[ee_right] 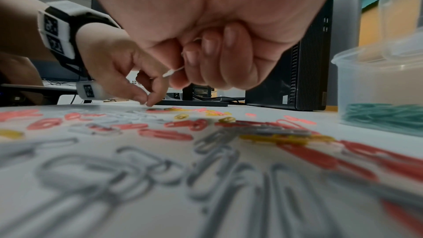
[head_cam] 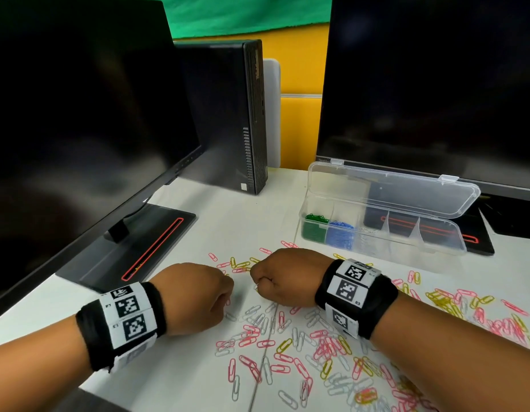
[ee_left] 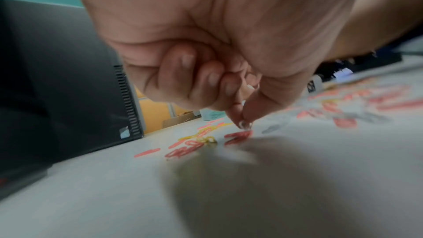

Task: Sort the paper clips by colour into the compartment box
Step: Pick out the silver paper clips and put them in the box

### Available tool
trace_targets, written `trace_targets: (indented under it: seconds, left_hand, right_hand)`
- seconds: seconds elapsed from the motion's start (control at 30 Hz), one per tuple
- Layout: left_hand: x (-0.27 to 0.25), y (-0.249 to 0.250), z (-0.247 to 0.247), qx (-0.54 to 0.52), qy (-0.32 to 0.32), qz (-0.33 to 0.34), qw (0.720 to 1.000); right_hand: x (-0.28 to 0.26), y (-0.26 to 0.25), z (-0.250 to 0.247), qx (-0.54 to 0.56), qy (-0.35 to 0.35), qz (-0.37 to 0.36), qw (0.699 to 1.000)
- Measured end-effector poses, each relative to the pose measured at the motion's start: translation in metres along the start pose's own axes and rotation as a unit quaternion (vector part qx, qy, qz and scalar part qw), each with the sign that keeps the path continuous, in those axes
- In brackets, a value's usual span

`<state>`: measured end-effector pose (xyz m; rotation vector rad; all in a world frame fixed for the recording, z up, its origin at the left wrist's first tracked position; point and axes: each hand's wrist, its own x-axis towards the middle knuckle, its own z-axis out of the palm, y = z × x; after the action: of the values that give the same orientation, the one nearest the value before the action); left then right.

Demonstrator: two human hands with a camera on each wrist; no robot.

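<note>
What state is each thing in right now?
Box: lid open, tilted back.
Green clips: in leftmost compartment.
Blue clips: in second compartment.
White clips: few in third compartment; others loose.
Left hand: fingers pinching at the table among the clips.
Right hand: closed on a white clip.
Monitors: off.

1. My left hand [head_cam: 198, 295] hangs knuckles-up, three fingers curled into the palm, thumb and forefinger tips [ee_left: 242, 115] pinched together, pointing downward.
2. My right hand [head_cam: 284, 275] is fisted, a white paper clip [ee_right: 172, 72] poking out.
</note>
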<state>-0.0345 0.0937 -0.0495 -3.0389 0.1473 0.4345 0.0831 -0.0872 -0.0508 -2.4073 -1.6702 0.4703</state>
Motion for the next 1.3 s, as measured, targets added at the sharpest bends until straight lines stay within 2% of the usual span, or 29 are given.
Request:
trace_targets:
  seconds: [0.1,0.17,0.23,0.3,0.37,0.43,0.53,0.6,0.67,0.73,0.83,0.87,0.93,1.0,1.1,1.13,1.2,1.23,1.3]
  left_hand:
    - [0.009,-0.020,0.000,-0.154,-0.002,-0.025,0.988]
    - [0.013,-0.030,-0.001,-0.306,0.001,-0.039,0.951]
    - [0.014,-0.031,-0.001,-0.428,-0.023,-0.075,0.900]
    - [0.012,-0.028,0.001,-0.468,-0.053,-0.094,0.877]
    - [0.012,-0.026,0.005,-0.454,-0.061,-0.066,0.887]
    - [0.012,-0.025,0.007,-0.378,-0.051,-0.019,0.924]
    - [0.007,-0.014,0.006,-0.191,-0.052,0.025,0.980]
    - [0.005,-0.006,0.002,-0.076,-0.048,0.052,0.995]
    - [0.005,-0.002,0.001,-0.013,-0.046,0.080,0.996]
    - [0.005,0.002,0.002,0.023,-0.040,0.092,0.995]
    - [0.006,0.006,0.005,0.031,-0.043,0.068,0.996]
    - [0.008,0.006,0.004,0.010,-0.052,0.056,0.997]
    - [0.015,0.000,-0.003,-0.111,-0.057,0.027,0.992]
    - [0.026,-0.005,-0.011,-0.249,-0.030,0.003,0.968]
    - [0.049,0.000,-0.030,-0.351,0.019,-0.028,0.936]
    - [0.057,0.006,-0.037,-0.423,0.015,-0.040,0.905]
    - [0.076,0.019,-0.049,-0.585,-0.002,-0.066,0.808]
    - [0.087,0.025,-0.055,-0.643,-0.010,-0.070,0.762]
    - [0.108,0.041,-0.066,-0.716,-0.015,-0.065,0.695]
  right_hand:
    - [-0.001,0.000,-0.001,-0.002,-0.002,0.005,1.000]
    - [-0.001,-0.001,-0.003,0.002,-0.009,0.006,1.000]
    - [-0.001,-0.001,-0.004,0.004,-0.014,0.004,1.000]
    - [-0.001,-0.001,-0.005,0.003,-0.017,0.006,1.000]
    - [-0.001,-0.001,-0.004,-0.001,-0.020,0.009,1.000]
    - [0.000,-0.001,-0.004,-0.007,-0.022,0.012,1.000]
    - [0.001,-0.001,-0.003,-0.019,-0.018,0.013,1.000]
    - [0.002,0.000,-0.002,-0.026,-0.015,0.013,0.999]
    - [0.003,0.001,-0.001,-0.027,-0.013,0.015,0.999]
    - [0.003,0.001,-0.002,-0.026,-0.008,0.017,0.999]
    - [-0.001,0.002,-0.008,-0.020,0.028,0.029,0.999]
    - [-0.004,0.003,-0.013,-0.018,0.050,0.040,0.998]
    - [-0.015,0.011,-0.027,0.005,0.097,0.082,0.992]
    - [-0.028,0.028,-0.046,0.033,0.137,0.150,0.979]
    - [-0.049,0.069,-0.071,0.031,0.172,0.271,0.947]
    - [-0.054,0.085,-0.075,0.020,0.170,0.309,0.936]
    - [-0.062,0.112,-0.076,-0.013,0.142,0.363,0.921]
    - [-0.064,0.123,-0.074,-0.027,0.121,0.376,0.918]
    - [-0.067,0.135,-0.072,-0.035,0.089,0.381,0.920]
